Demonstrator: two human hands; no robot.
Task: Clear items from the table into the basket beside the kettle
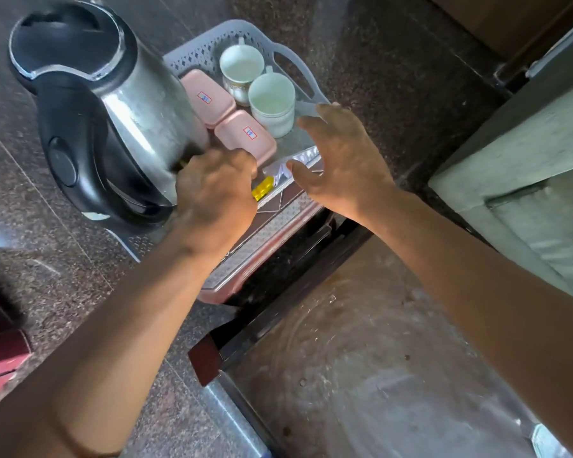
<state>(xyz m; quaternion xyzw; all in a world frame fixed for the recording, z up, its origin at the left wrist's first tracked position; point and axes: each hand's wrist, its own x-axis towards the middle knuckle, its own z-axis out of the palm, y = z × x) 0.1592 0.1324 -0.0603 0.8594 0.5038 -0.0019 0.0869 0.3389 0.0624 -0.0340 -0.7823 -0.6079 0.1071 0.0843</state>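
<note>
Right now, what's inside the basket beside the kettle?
The basket holds two white cups, two pink lidded boxes, a silvery packet and something yellow. The left hand hides the near corner.

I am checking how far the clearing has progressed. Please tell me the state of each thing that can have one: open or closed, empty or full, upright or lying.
Steel electric kettle with black lid: upright, lid closed.
Grey plastic lattice basket: partly filled.
Two white ceramic cups: upright, look empty.
Two pink plastic lidded boxes: lids on, lying flat.
Silver foil packet: lying in basket.
Left hand: fingers curled; contents hidden.
Right hand: open, empty.
</note>
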